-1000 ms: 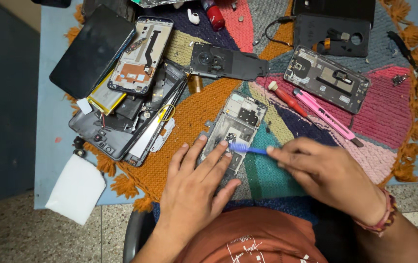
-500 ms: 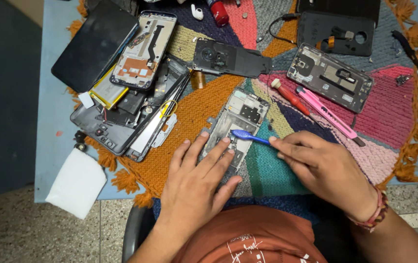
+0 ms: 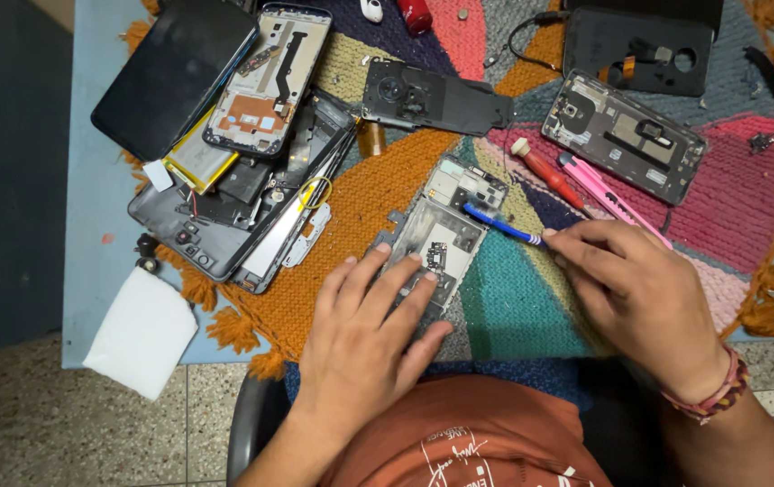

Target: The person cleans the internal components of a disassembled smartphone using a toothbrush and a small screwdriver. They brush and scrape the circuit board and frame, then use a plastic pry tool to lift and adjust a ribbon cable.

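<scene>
1. Two hands share the work: the left hand lies flat, fingers spread, pinning the phone frame to the mat on the surface.
2. Right hand — fingers pinched on the blue tool, tip at the frame's upper part.
3. Best to keep the frame pressed down and pry gently, at a low angle.

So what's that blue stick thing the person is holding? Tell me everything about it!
The blue tool is a thin, plastic-looking stick lying nearly flat and slanting up to the left. The right hand pinches its near end between fingertips. Its far tip rests on the upper part of the opened phone frame, a grey shell with small parts showing inside. The left hand lies flat on the frame's lower end. All of this sits on a colourful woven mat.
</scene>
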